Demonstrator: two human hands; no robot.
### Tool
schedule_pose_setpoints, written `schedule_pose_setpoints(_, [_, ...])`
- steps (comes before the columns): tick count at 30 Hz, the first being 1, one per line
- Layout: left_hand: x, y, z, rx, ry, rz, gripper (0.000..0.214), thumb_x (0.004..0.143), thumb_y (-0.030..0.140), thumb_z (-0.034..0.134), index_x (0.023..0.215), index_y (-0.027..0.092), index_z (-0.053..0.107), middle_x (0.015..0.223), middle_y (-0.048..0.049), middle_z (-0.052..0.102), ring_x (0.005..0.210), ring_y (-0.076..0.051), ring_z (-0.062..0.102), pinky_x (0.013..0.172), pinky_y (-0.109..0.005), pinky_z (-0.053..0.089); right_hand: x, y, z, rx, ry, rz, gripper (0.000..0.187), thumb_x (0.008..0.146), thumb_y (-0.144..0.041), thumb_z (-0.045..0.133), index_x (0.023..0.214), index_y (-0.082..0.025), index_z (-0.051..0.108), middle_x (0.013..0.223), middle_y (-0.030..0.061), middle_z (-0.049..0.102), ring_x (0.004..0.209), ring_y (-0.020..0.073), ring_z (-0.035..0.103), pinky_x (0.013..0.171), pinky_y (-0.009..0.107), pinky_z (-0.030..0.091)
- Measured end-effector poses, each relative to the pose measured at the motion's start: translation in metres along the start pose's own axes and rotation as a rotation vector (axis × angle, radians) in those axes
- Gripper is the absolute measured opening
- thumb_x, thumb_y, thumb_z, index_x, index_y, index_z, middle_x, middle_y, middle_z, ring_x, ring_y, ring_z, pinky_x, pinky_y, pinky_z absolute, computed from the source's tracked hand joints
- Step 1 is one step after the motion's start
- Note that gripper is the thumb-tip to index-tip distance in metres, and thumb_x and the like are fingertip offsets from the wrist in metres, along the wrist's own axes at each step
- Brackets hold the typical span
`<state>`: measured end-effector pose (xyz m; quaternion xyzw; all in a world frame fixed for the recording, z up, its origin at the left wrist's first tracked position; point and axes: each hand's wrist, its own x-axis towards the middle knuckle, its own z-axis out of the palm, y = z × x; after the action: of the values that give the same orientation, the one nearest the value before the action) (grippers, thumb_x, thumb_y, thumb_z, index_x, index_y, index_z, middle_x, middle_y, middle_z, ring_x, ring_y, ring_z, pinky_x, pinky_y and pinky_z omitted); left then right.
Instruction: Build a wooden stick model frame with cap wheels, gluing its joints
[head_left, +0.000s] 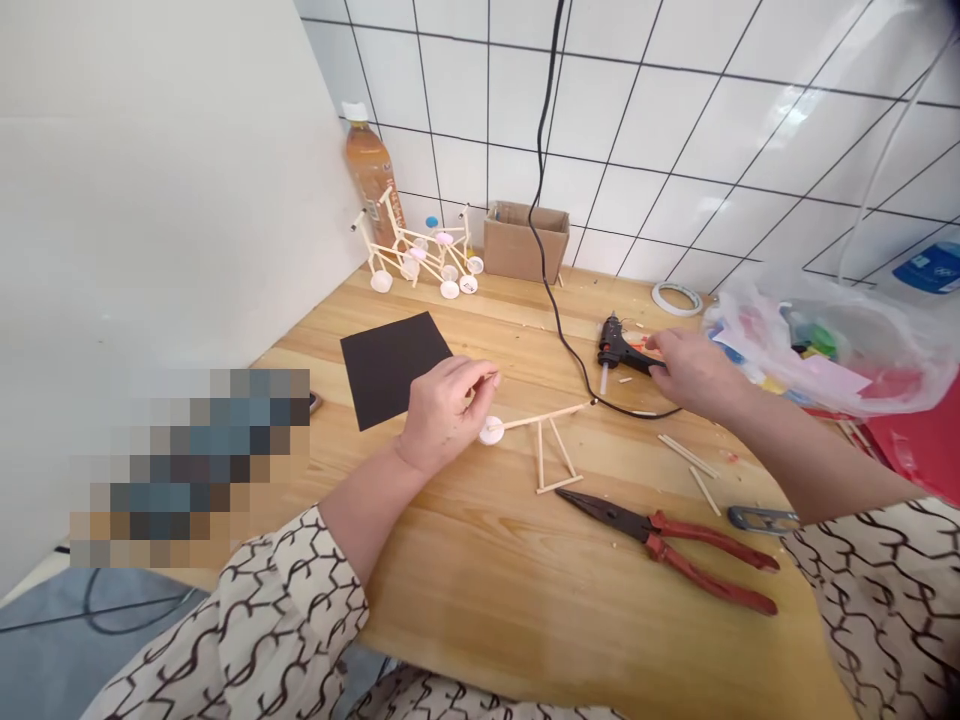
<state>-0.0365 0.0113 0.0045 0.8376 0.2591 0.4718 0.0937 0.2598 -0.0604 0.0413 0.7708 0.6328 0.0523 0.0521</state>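
My left hand [450,408] is raised over the table with thumb and fingertips pinched together; whatever they hold is too small to make out. Just below it lies a small frame of thin wooden sticks [546,418], with a white disc [491,430] at its left end. My right hand [696,372] has its fingers and thumb around the handle end of a black hot glue gun [613,342], which rests on the table. A clear glue stick pokes out of the gun. Long-nose pliers [651,530] with red handles lie in front of the stick frame.
Finished-looking stick tricycles [420,255] stand at the back by a drink bottle [367,160] and a cardboard box [525,240]. Black sheet [390,365], loose sticks [688,455], a grey cutter [763,519], tape roll [676,298] and plastic bag [892,340] lie about. A black cord [559,310] crosses the table.
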Motion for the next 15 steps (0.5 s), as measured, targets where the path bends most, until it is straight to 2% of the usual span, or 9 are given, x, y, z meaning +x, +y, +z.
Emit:
schedule_pose_setpoints(3, [0.0, -0.006, -0.002, 0.015, 0.028, -0.012, 0.011, 0.082, 0.015, 0.054, 0.081, 0.013, 0.065, 0.065, -0.0019, 0.062, 0.06, -0.011, 0.055, 0.056, -0.021, 0.044, 0.015, -0.006, 0.01, -0.038, -0.029, 0.024, 0.034, 0.072, -0.014, 0.051, 0.105, -0.012, 0.056, 0.104, 0.0162, 0.062, 0.1, 0.0307, 0.057, 0.079, 0.038, 0.044])
schedule_pose_setpoints(9, [-0.001, -0.002, 0.0, -0.004, -0.032, 0.008, 0.011, 0.082, 0.013, 0.053, 0.081, 0.013, 0.065, 0.066, -0.0024, 0.063, 0.059, -0.011, 0.055, 0.057, -0.022, 0.045, 0.029, -0.01, 0.021, -0.035, -0.059, 0.112, 0.048, 0.068, -0.015, 0.055, 0.116, -0.01, 0.05, 0.105, 0.0181, 0.059, 0.096, 0.0299, 0.057, 0.073, 0.035, 0.044])
schedule_pose_setpoints(15, [-0.003, -0.002, 0.001, -0.007, -0.044, -0.002, 0.011, 0.081, 0.013, 0.054, 0.079, 0.013, 0.065, 0.067, -0.0022, 0.064, 0.059, -0.012, 0.055, 0.058, -0.022, 0.046, 0.032, -0.007, 0.021, 0.026, -0.028, 0.188, 0.038, 0.069, -0.019, 0.056, 0.107, -0.013, 0.057, 0.101, 0.017, 0.056, 0.091, 0.0284, 0.055, 0.07, 0.034, 0.042])
